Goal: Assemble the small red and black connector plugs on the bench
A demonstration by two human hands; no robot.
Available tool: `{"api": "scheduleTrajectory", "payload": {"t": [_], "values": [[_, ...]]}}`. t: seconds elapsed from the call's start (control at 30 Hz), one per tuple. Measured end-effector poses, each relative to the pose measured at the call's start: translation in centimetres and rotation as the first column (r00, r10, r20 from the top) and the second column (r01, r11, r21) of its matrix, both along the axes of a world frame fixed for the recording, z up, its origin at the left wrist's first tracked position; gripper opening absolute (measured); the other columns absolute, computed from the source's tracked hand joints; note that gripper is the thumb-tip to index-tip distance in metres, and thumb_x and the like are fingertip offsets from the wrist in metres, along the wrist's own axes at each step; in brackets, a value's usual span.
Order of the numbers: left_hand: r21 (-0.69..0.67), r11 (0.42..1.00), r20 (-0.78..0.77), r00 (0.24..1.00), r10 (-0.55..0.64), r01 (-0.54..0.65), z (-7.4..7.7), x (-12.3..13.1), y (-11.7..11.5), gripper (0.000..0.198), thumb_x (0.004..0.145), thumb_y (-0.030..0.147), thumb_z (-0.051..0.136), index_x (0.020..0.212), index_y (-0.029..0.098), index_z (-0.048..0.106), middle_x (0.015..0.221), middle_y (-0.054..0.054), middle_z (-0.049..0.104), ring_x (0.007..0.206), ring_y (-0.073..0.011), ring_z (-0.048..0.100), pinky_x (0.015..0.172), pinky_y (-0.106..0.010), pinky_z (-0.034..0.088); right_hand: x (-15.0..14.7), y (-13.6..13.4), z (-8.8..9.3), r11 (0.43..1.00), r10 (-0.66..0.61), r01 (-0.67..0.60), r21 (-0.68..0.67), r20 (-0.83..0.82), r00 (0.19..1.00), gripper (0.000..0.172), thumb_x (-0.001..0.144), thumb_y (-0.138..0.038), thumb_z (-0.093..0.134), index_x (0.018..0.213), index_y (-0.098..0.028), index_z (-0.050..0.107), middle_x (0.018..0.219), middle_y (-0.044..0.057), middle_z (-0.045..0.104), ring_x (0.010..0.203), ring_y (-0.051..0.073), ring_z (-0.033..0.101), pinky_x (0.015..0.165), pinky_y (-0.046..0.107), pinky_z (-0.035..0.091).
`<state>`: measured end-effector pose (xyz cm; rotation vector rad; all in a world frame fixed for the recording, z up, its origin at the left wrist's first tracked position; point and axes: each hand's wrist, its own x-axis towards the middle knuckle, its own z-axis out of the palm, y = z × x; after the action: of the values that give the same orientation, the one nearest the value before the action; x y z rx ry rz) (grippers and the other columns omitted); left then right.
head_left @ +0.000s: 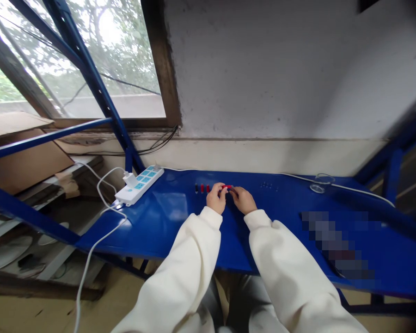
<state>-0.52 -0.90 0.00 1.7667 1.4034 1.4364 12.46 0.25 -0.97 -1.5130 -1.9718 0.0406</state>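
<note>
Over the far half of the blue table, my left hand (215, 199) pinches a small red tube-like piece (226, 186) between thumb and fingers. The fingers of my right hand (244, 200) close on its right end, where a small shiny tip shows. Just left of my hands, a short black piece (196, 188), a red piece (202, 188) and another red piece (208, 188) stand or lie in a row. Right of my hands, several tiny shiny bits (269, 186) are scattered; they are too small to name.
A white power strip (140, 186) with a plug and cable lies at the table's (166, 236) left end. At the back right are a clear round item (317, 188) and a thin white cable (360, 190). A blurred-out dark object (336, 245) lies on the right. Blue frame posts flank the table.
</note>
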Motion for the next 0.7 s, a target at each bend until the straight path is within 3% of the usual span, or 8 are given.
{"api": "scheduleTrajectory", "payload": {"t": [0.33, 0.53, 0.7], "values": [[0.012, 1.0, 0.061, 0.998, -0.015, 0.014, -0.11, -0.03, -0.02, 0.028, 0.081, 0.041, 0.041, 0.095, 0.018, 0.05, 0.078, -0.001, 0.065, 0.047, -0.0056, 0.054, 0.054, -0.019, 0.047, -0.13, -0.29, 0.33, 1.0, -0.003, 0.003, 0.012, -0.008, 1.0, 0.027, 0.083, -0.025, 0.038, 0.097, -0.018, 0.059, 0.085, 0.006, 0.061, 0.077, 0.015, 0.056, 0.068, 0.024, 0.041], [-0.006, 1.0, 0.094, 0.995, -0.023, 0.024, -0.21, 0.07, 0.11, 0.028, 0.08, 0.041, 0.043, 0.094, 0.017, 0.049, 0.081, -0.002, 0.066, 0.046, -0.0053, 0.054, 0.053, -0.02, 0.047, -0.32, -0.43, 0.48, 1.0, 0.006, -0.006, 0.0, 0.011, 1.0, 0.027, 0.082, -0.025, 0.038, 0.097, -0.018, 0.061, 0.083, 0.007, 0.061, 0.074, 0.015, 0.056, 0.066, 0.024, 0.041], [-0.019, 0.999, 0.094, 0.995, -0.044, 0.046, -0.37, 0.21, 0.14, 0.028, 0.078, 0.041, 0.046, 0.092, 0.017, 0.052, 0.078, -0.002, 0.066, 0.048, -0.0065, 0.056, 0.051, -0.02, 0.048, -0.29, -0.47, 0.64, 0.997, -0.067, 0.066, 0.035, 0.027, 0.997, 0.031, 0.083, -0.023, 0.037, 0.104, -0.019, 0.059, 0.087, 0.008, 0.06, 0.073, 0.016, 0.055, 0.067, 0.026, 0.04]]}}
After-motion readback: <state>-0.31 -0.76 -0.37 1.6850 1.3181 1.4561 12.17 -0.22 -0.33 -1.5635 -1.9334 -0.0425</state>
